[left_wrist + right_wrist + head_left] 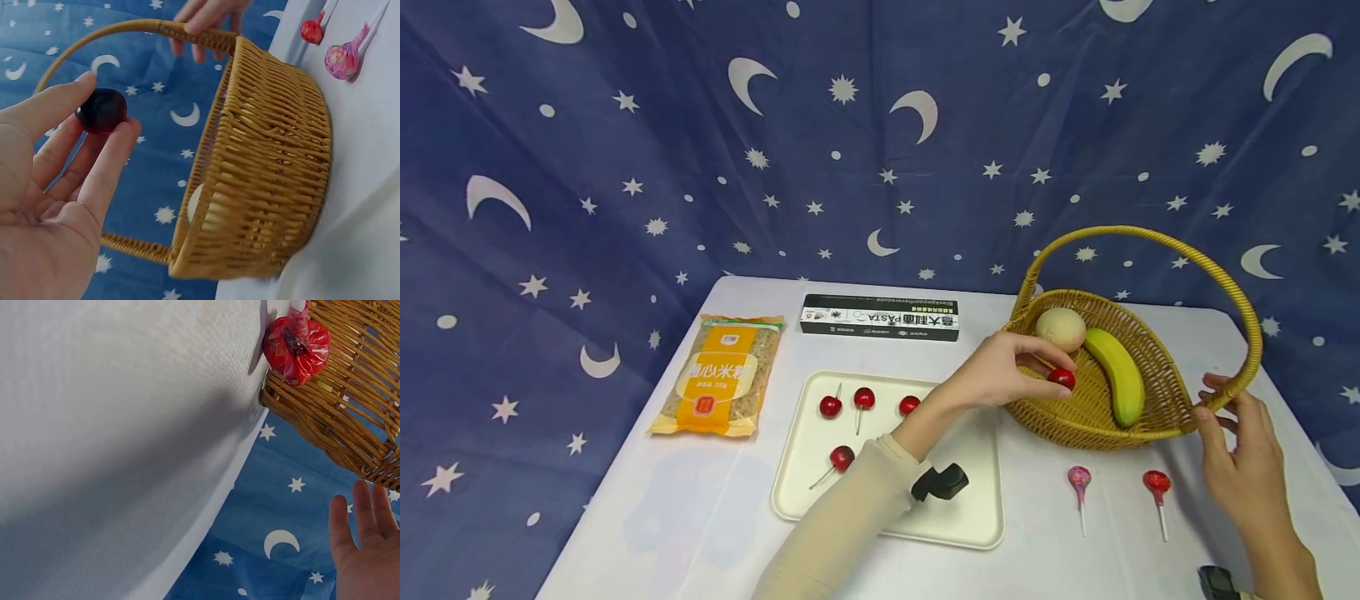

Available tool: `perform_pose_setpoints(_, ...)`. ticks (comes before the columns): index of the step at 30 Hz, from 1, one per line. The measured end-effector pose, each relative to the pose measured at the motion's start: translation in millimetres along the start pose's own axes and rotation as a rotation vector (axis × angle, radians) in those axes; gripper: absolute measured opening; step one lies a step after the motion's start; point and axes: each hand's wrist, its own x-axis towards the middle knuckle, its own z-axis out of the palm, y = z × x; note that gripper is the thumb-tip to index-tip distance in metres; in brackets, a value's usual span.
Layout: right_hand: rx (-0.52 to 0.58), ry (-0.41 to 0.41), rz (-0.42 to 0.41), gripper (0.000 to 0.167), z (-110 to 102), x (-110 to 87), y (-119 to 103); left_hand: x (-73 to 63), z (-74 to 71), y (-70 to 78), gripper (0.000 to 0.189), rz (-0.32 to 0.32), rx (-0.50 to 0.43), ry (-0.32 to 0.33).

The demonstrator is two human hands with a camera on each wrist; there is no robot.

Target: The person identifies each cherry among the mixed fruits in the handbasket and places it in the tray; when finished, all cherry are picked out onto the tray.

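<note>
My left hand [1011, 371] pinches a dark red cherry [1062, 378] between thumb and fingertips, over the near left side of a wicker basket [1045, 425]. Up close in the left wrist view the cherry [102, 111] looks almost black, with the basket [275, 150] beside it. At the basket's right end my right hand [1243, 450] holds the foot of the arched handle, thumb on one side and fingers on the other. Inside the basket lie a yellow banana [1116, 375] and a round beige object [1061, 329] whose kind I cannot tell.
Several more cherries [842, 458] lie on a cream tray [977, 525], partly hidden by my left arm. Two wrapped lollipops, one pink-purple [1079, 477] and one red [1157, 482], lie before the basket. Farther back are a pasta box [880, 317] and a yellow food bag [718, 375].
</note>
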Motion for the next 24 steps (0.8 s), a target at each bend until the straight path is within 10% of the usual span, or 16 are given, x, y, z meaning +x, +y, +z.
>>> perform_pose_setpoints(11, 0.001, -0.002, 0.028, 0.047, 2, 3.4, -1, -85.0, -34.3, -1.8, 0.033, -0.078, -0.203, 0.133)
perform_pose_setpoints(24, -0.042, 0.003, 0.083, 0.046, 4, 1.7, -3, -161.1, -34.7, -42.9, 0.03, -0.211, -0.138, 0.273)
